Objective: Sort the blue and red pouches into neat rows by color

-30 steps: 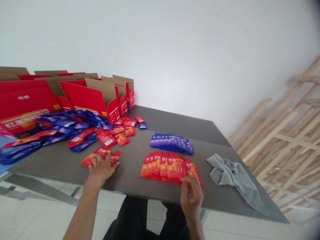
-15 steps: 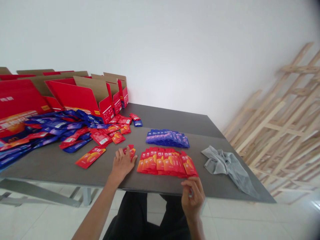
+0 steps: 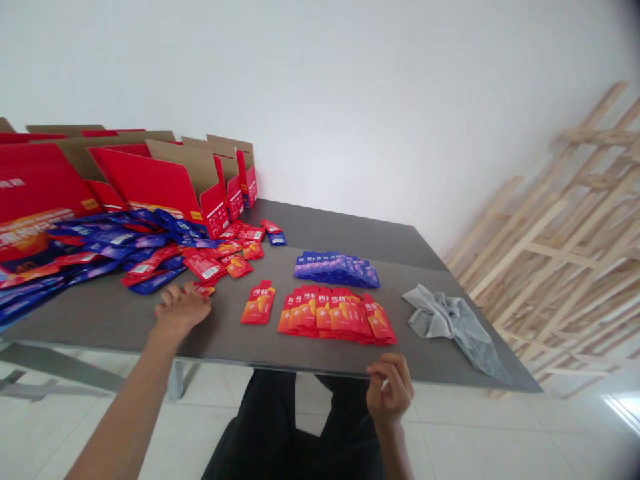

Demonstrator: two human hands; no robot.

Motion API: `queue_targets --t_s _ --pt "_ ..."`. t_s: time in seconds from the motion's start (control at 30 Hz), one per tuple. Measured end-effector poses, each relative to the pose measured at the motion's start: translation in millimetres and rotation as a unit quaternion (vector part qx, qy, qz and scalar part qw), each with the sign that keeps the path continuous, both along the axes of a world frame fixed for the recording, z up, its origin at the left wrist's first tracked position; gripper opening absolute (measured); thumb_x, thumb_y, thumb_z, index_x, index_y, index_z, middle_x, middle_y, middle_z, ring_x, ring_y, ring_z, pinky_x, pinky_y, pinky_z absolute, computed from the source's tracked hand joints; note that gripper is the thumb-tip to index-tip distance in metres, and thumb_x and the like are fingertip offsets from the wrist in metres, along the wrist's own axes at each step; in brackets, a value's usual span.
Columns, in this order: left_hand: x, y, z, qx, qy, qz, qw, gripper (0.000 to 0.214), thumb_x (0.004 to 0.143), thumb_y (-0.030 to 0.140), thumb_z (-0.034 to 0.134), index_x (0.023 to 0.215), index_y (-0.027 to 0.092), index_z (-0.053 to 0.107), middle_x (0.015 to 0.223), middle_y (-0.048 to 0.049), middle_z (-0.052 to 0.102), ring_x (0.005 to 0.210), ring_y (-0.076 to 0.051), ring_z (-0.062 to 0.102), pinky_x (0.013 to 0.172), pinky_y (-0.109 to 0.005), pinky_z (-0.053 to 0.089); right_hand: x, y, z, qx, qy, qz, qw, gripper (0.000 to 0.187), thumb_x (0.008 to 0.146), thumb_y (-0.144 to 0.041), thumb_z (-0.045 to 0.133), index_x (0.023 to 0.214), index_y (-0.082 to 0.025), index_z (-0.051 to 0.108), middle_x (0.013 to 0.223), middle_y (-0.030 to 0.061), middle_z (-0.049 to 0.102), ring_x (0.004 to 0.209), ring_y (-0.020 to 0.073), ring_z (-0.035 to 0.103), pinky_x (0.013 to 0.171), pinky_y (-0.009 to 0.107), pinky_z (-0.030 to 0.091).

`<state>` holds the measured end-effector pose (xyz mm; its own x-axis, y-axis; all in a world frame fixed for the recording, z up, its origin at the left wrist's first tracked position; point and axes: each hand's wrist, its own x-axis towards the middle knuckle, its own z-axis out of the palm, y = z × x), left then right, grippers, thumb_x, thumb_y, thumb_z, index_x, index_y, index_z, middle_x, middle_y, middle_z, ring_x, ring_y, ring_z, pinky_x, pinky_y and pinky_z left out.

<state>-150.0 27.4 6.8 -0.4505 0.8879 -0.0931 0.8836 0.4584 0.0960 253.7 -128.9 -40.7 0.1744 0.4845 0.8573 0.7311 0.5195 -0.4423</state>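
Observation:
My left hand (image 3: 181, 310) rests on the grey table top, over a red sachet (image 3: 204, 291) that it mostly hides. My right hand (image 3: 390, 391) sits at the table's front edge with its fingers loosely curled, and nothing shows in it. A single orange-red sachet (image 3: 259, 302) lies flat between my hands. To its right is an overlapping row of red sachets (image 3: 337, 317), and behind that row is a similar row of blue sachets (image 3: 336, 270). A heap of mixed red and blue sachets (image 3: 115, 250) spreads across the table's left side.
Open red cardboard boxes (image 3: 150, 180) stand along the far left of the grey table (image 3: 225, 343). A crumpled grey cloth (image 3: 450, 323) lies at the right. Wooden frames (image 3: 560, 233) lean against the white wall, and a tiled floor lies below.
My left hand has moved left, off the lone sachet and onto the sachet near the heap. The lone sachet now lies uncovered. My right hand has hardly moved.

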Motion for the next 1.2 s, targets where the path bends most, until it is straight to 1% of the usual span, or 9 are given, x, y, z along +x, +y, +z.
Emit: queue_targets --t_s 0.13,0.27,0.53,0.67,0.8,0.87,0.97,1.07,1.2 --pt "-12.1 -0.2 3.5 -0.039 -0.004 -0.029 0.999 0.064 0.095 0.036 0.057 0.148 0.001 0.043 0.145 -0.0328 0.052 0.138 -0.046 0.050 0.103 -0.050 0.048 -11.2 1.5 1.8 0.003 -0.002 0.016 1.000 0.025 0.094 -0.004 0.051 0.078 -0.021 0.060 0.081 0.0018 0.054 0.066 0.0136 0.056 0.057 0.025 0.046" --pt "13.3 -6.2 -2.8 -0.044 -0.008 -0.091 0.995 0.068 0.097 0.045 0.055 0.150 0.004 0.044 0.140 -0.0318 0.055 0.132 -0.043 0.055 0.102 -0.047 0.048 -25.5 2.5 1.2 0.004 -0.006 0.050 0.999 0.026 0.091 -0.002 0.051 0.077 -0.021 0.061 0.081 0.0009 0.054 0.066 0.0122 0.056 0.056 0.023 0.045" --pt "57.9 -3.1 -21.0 0.073 -0.014 -0.126 0.989 0.065 0.103 0.042 0.039 0.155 0.002 0.043 0.139 -0.0307 0.051 0.133 -0.045 0.050 0.107 -0.050 0.045 -37.2 -6.7 -10.9 -0.021 -0.009 0.098 0.995 0.027 0.092 0.001 0.049 0.080 -0.021 0.060 0.082 0.0010 0.053 0.069 0.0126 0.055 0.058 0.024 0.043" --pt "56.4 9.5 -32.1 0.101 -0.043 -0.097 0.989 0.060 0.101 0.032 0.041 0.152 0.002 0.049 0.137 -0.0299 0.052 0.130 -0.043 0.052 0.107 -0.049 0.045 -47.6 -13.5 -12.0 -0.026 0.005 0.117 0.993 0.027 0.091 0.001 0.048 0.081 -0.022 0.059 0.082 0.0011 0.053 0.069 0.0131 0.056 0.060 0.025 0.044" --pt "39.6 24.6 -42.8 0.114 -0.032 -0.121 0.986 0.054 0.098 0.033 0.046 0.145 0.009 0.058 0.131 -0.0270 0.059 0.126 -0.042 0.057 0.105 -0.049 0.048 -86.0 -6.9 8.7 -0.068 -0.042 0.213 0.974 0.024 0.092 -0.006 0.047 0.086 -0.022 0.064 0.084 0.0017 0.055 0.069 0.0127 0.057 0.062 0.025 0.046" --pt "29.2 32.6 -43.9 0.127 -0.030 -0.172 0.976 0.052 0.098 0.036 0.047 0.143 0.013 0.061 0.128 -0.0235 0.064 0.125 -0.038 0.060 0.106 -0.047 0.049 -113.7 6.1 21.6 -0.128 -0.083 0.253 0.955 0.023 0.093 -0.011 0.049 0.098 -0.022 0.068 0.096 0.0052 0.062 0.082 0.0157 0.063 0.073 0.028 0.053" --pt "17.8 42.0 -37.6 0.101 -0.051 -0.228 0.967 0.054 0.100 0.041 0.044 0.144 0.015 0.058 0.127 -0.0202 0.070 0.121 -0.034 0.066 0.102 -0.043 0.052 -155.3 32.7 30.4 -0.226 -0.162 0.218 0.935 0.033 0.098 -0.019 0.052 0.128 -0.021 0.066 0.133 0.0118 0.063 0.125 0.0266 0.058 0.107 0.043 0.050" --pt "15.3 43.6 -26.8 0.058 -0.037 -0.234 0.970 0.054 0.101 0.048 0.041 0.140 0.016 0.058 0.120 -0.0192 0.075 0.114 -0.035 0.071 0.094 -0.043 0.054 -187.0 55.3 22.2 -0.289 -0.224 0.177 0.914 0.049 0.102 -0.025 0.050 0.151 -0.015 0.051 0.161 0.0154 0.045 0.150 0.0321 0.039 0.121 0.050 0.040" --pt "22.2 33.7 -18.8 0.056 -0.002 -0.237 0.970 0.048 0.100 0.051 0.041 0.126 0.017 0.063 0.111 -0.0172 0.078 0.110 -0.034 0.073 0.091 -0.041 0.054 -208.5 66.5 -1.5 -0.317 -0.236 0.155 0.906 0.057 0.105 -0.027 0.046 0.159 -0.009 0.043 0.169 0.0179 0.034 0.158 0.0315 0.029 0.126 0.049 0.033"
